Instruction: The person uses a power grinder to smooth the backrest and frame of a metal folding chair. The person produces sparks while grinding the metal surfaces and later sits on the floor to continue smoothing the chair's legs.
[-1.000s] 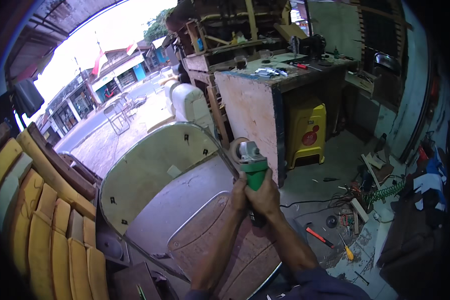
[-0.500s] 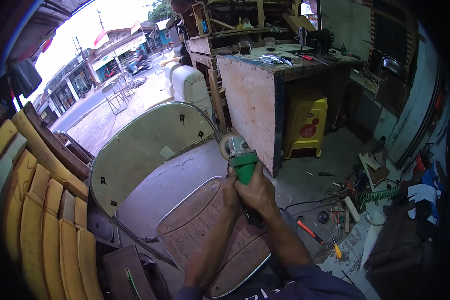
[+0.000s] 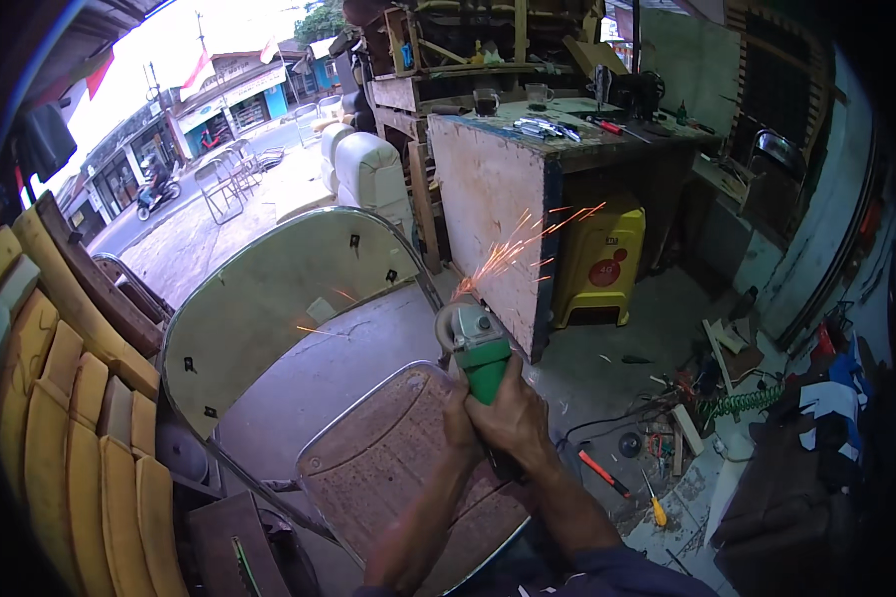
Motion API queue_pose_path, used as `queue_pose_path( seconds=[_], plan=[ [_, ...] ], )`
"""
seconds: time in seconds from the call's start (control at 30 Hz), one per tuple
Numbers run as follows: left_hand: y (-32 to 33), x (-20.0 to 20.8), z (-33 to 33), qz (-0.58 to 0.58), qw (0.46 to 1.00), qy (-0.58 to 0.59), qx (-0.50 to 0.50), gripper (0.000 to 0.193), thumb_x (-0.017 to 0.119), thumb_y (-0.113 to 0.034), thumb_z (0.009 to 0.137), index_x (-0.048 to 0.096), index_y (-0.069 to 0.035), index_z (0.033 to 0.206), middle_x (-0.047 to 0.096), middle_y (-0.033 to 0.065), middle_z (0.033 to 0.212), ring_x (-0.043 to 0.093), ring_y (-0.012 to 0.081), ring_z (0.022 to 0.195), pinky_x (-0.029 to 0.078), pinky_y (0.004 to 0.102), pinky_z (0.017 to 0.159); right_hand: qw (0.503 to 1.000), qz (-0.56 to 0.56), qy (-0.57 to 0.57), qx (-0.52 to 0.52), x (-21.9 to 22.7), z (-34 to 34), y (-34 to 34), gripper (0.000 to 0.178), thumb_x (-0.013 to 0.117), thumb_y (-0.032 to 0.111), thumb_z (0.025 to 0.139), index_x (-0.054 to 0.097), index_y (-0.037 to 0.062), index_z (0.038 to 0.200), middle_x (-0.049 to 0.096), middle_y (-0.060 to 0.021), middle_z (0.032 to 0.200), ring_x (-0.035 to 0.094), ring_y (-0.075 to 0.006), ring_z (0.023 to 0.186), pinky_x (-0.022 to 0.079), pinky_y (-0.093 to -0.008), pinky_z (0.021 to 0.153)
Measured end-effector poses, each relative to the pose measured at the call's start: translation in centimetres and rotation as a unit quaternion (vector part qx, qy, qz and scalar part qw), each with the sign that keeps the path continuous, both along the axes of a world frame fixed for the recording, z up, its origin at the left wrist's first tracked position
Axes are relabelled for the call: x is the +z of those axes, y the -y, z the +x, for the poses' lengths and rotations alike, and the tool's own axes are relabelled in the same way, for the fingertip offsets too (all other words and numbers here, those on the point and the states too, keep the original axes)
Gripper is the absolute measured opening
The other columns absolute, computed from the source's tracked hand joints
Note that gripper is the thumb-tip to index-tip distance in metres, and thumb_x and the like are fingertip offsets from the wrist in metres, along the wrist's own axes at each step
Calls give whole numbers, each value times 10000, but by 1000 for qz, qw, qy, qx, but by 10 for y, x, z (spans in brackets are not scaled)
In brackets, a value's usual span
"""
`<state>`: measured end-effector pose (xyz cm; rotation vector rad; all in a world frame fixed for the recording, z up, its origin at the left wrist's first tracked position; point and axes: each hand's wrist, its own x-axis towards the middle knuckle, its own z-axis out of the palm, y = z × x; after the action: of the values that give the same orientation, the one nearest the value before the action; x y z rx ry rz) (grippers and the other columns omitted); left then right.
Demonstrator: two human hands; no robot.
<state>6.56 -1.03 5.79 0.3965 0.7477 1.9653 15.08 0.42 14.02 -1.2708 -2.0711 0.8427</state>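
My left hand [image 3: 459,423] and my right hand [image 3: 513,413] are both closed round a green angle grinder [image 3: 486,360]. Its disc guard and head are at the metal tube frame of a chair, beside the chair's curved backrest panel [image 3: 269,298]. Orange sparks [image 3: 508,254] fly up and to the right from the disc, and a few streak left across the backrest. The exact contact point is hidden behind the grinder head. Under my forearms lies the worn brown chair seat [image 3: 388,428].
A workbench [image 3: 493,209] with glasses and tools stands ahead; a yellow plastic stool [image 3: 599,264] is under it. Yellow foam cushions [image 3: 80,428] are stacked at left. On the right floor lie a red-handled tool [image 3: 604,474], a yellow-handled screwdriver [image 3: 657,507] and cords.
Sparks now spray from the grinder's disc; none showed before. The grinder head sits slightly lower in view, and the whole view has shifted a little. On the street, a motorbike is in a different place.
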Motion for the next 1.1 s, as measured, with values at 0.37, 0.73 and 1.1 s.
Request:
queue_pose_path(
  seconds=[0.37,0.73,1.1],
  plan=[
    [-6,0,11,-31,999,3,-25,640,412,-573,1071,564,-22,1359,668,160,1221,673,298,1094,534,434,997,999,-38,3,-2,1,12,-10,819,695,448,852,301,42,1444,669,-388,1077,633,-594,1023,505,-620,889],
    [5,17,20,-21,999,23,-43,623,407,-507,1103,525,13,1424,614,161,1368,629,269,1214,493,396,1060,997,-63,42,21,15,19,-13,832,678,496,861,309,37,1448,666,-398,1074,638,-587,1039,505,-616,901],
    [-7,17,29,-46,998,30,-25,611,429,-519,1087,542,-13,1410,635,136,1310,635,252,1181,484,395,1057,998,-49,30,13,14,26,-21,740,680,444,848,366,17,1364,665,-398,1034,637,-589,1000,511,-625,867]
  ],
)
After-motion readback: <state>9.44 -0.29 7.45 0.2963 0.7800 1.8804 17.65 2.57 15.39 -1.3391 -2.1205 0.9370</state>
